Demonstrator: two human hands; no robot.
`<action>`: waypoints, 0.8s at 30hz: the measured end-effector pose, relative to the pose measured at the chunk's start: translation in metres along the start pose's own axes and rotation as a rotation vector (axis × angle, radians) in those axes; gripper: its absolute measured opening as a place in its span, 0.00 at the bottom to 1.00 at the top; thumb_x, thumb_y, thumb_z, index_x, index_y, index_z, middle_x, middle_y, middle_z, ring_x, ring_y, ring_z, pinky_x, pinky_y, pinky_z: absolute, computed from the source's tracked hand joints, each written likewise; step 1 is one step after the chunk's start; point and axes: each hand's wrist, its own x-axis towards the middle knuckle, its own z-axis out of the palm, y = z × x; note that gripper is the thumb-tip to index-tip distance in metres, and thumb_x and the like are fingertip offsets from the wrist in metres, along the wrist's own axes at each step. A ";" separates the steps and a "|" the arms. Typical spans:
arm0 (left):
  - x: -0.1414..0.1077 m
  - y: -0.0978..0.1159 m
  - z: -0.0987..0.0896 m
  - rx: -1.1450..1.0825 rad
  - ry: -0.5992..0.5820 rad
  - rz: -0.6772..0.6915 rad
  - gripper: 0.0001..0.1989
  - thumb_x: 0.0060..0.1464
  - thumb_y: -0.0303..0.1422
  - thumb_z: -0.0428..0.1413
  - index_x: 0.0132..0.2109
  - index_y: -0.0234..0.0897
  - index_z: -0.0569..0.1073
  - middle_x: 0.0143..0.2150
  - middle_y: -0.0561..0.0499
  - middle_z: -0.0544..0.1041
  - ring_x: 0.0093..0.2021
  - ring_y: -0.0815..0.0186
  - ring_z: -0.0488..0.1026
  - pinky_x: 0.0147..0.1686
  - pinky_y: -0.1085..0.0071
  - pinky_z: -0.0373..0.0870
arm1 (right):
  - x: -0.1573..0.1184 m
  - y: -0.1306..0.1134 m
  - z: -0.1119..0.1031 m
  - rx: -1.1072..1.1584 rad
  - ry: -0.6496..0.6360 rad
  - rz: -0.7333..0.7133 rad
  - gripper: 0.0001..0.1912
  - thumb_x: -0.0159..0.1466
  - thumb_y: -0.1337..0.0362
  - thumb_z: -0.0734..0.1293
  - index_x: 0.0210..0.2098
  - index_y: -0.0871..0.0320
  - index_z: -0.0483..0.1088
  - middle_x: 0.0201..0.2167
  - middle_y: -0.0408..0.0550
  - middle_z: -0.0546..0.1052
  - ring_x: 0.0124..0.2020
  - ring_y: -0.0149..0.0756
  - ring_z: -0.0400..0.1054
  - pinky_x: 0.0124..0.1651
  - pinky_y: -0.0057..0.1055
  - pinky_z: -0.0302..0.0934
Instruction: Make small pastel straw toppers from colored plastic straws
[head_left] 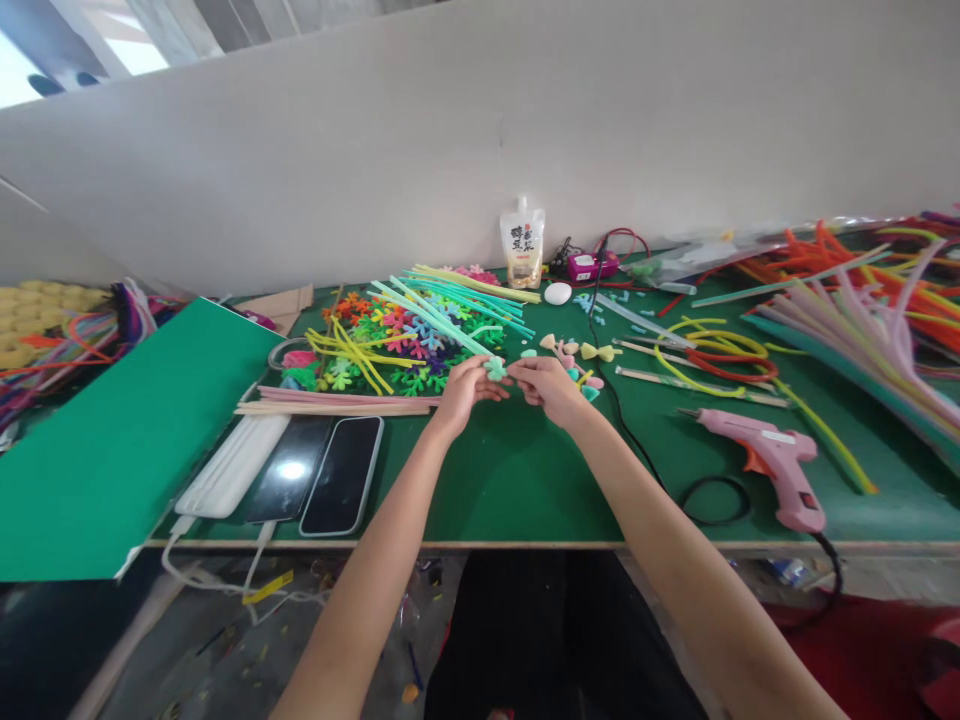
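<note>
Near the middle of the green table, my left hand point(463, 395) is closed on a small mint-green fuzzy flower shape point(495, 369), thumb and finger at its left side. My right hand point(551, 385) pinches at the flower's right edge, its fingertips pressed together. Right behind my right hand lie small fuzzy pieces in pink, cream and mint, with a yellow bow point(598, 352) among them. Mint and teal pipe cleaners point(431, 315) stretch from behind my left hand over a pile of colourful snowflake-shaped pieces point(420, 345).
A pink glue gun point(772, 455) lies at the right, its cord hanging over the table edge. Pipe-cleaner bundles point(877, 330) spread at far right. Phones point(343, 475), a white power bank point(232, 465) and a green board point(150, 440) are at left. A pouch point(523, 245) stands by the wall.
</note>
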 end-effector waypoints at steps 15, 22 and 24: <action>0.001 0.000 0.001 -0.030 0.006 -0.007 0.16 0.44 0.25 0.44 0.42 0.28 0.67 0.20 0.53 0.73 0.19 0.69 0.71 0.23 0.74 0.67 | 0.000 0.000 0.000 -0.050 0.015 -0.029 0.07 0.48 0.65 0.69 0.22 0.62 0.67 0.10 0.35 0.59 0.11 0.19 0.48 0.13 0.20 0.41; 0.000 -0.004 -0.001 0.149 -0.031 0.073 0.14 0.44 0.34 0.58 0.39 0.32 0.68 0.24 0.53 0.74 0.22 0.68 0.72 0.25 0.75 0.67 | 0.001 0.001 0.000 -0.078 0.025 -0.050 0.06 0.47 0.67 0.69 0.22 0.62 0.67 0.09 0.35 0.59 0.11 0.19 0.49 0.13 0.20 0.43; 0.000 -0.005 -0.002 0.176 -0.037 0.093 0.15 0.44 0.36 0.59 0.38 0.32 0.67 0.24 0.53 0.74 0.23 0.68 0.72 0.25 0.74 0.67 | 0.001 0.001 -0.001 -0.075 0.026 -0.054 0.08 0.47 0.65 0.70 0.22 0.62 0.67 0.10 0.35 0.59 0.12 0.19 0.49 0.13 0.20 0.44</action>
